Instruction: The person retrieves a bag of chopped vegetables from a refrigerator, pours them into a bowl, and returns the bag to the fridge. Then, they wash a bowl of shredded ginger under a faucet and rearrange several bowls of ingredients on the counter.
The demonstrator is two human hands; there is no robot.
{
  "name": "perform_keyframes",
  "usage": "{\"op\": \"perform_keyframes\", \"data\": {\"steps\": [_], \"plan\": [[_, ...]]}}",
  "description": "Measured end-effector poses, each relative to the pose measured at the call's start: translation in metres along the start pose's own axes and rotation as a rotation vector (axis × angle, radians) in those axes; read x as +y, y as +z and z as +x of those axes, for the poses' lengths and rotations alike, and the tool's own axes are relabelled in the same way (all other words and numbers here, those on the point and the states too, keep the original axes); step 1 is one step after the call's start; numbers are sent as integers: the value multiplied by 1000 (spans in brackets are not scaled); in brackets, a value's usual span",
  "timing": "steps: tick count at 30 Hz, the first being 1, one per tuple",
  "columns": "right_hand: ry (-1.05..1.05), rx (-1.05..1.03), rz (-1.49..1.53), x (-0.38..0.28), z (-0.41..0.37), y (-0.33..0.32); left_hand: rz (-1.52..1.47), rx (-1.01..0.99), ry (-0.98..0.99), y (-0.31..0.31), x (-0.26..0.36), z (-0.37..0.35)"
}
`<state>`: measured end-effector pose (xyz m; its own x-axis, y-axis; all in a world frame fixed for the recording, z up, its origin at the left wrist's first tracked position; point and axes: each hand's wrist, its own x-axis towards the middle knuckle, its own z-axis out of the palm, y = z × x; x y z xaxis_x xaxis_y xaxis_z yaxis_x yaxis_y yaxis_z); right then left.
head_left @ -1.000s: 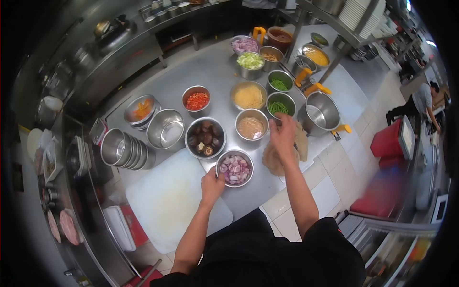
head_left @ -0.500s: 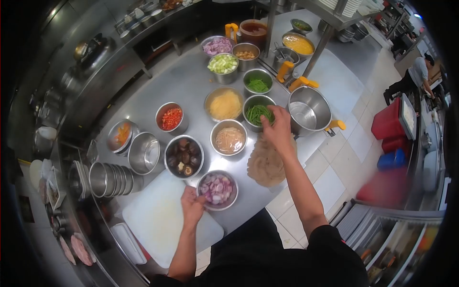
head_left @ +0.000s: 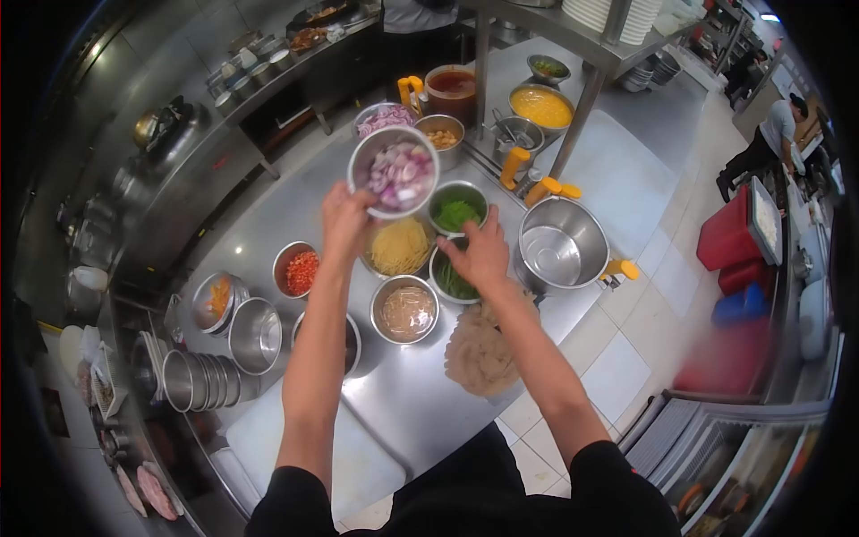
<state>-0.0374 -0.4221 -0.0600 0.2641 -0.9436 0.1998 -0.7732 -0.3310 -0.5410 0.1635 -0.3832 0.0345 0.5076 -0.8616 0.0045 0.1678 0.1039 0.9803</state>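
Observation:
My left hand [head_left: 347,224] grips the rim of a steel bowl of sliced purple onions [head_left: 399,174], lifted above the back of the table and tilted. Below it lies a bowl of yellow shreds [head_left: 399,247]. My right hand [head_left: 481,255] has its fingers apart over the bowl of green beans [head_left: 455,272], close to the bowl of chopped green leaves [head_left: 458,213]. In front stand a bowl of pale strips in liquid [head_left: 405,310] and a brown heap [head_left: 483,349]. My left forearm partly hides the bowl of mushrooms [head_left: 352,345].
Chopped red chillies [head_left: 299,270] and stacked steel bowls [head_left: 192,380] stand at the left, a white cutting board [head_left: 358,456] at the front. An empty steel pot [head_left: 562,242] is at the right, beneath shelf posts [head_left: 586,112]. A person [head_left: 775,139] works far right.
My left hand has taken the onion bowl and raised it from the table's front toward the back. My right hand has shifted slightly left. Another person's torso now shows at the top.

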Motion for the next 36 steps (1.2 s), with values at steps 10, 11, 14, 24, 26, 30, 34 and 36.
{"op": "perform_keyframes", "data": {"steps": [10, 11, 14, 24, 26, 30, 34, 36], "plan": [[-33, -62, 138, 3, -51, -10, 51, -198, -325, 59, -91, 84], [-14, -94, 158, 2, -53, -10, 111, -175, -394, 57, -98, 86], [-31, -73, 167, 3, -61, -3, 231, -85, -437, 51, -96, 83], [-80, 55, 432, 9, -69, -5, 792, -43, -57, 0, -63, 43], [79, -99, 651, 22, -71, -11, 857, -83, 115, -13, -64, 14], [141, -170, 740, 25, -64, -25, 854, -386, 108, -22, -65, -46], [322, -65, 481, 9, -26, -26, 903, -367, 215, -26, -69, -86], [364, -56, 306, 22, -13, -14, 941, -355, 289, -28, -75, -101]]}}
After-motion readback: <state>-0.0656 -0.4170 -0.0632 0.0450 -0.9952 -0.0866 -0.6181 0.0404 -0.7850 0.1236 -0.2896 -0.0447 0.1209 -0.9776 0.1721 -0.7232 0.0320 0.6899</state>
